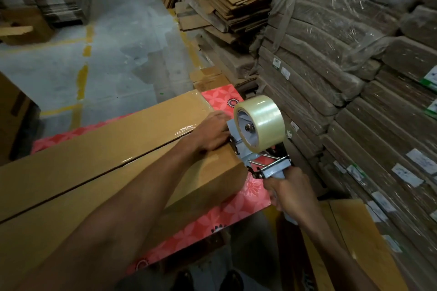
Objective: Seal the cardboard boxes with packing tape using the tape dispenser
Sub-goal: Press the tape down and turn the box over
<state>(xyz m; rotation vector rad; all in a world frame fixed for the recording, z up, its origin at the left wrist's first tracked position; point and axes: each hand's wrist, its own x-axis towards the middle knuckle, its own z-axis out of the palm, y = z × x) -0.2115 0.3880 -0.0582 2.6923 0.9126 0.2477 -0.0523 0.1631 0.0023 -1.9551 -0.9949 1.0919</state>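
**Dispenser at the end of the box seam**

Head view: A long brown cardboard box (94,160) lies on a red, flower-patterned surface (238,210). Its two top flaps are closed and meet in a dark seam that runs the length of the lid. Clear tape glints along the seam near the box's right end.

The tape dispenser (250,149) has a pale blue-grey metal frame with bright metal parts at its front. It carries a thick roll of clear tape (262,123), which stands above the box's top edge. The dispenser's front sits against the right end of the box, where the seam reaches the edge.

The left hand (212,132) lies palm down on the lid at that end, on the seam, with its fingers reaching toward the dispenser frame. It is just beside the frame and grasps nothing. The right hand (290,191) is clenched round the dispenser's handle, below and to the right of the roll and beside the box's end wall.

Plastic-wrapped stacks of flattened cardboard (354,101) rise close to the right of the dispenser.
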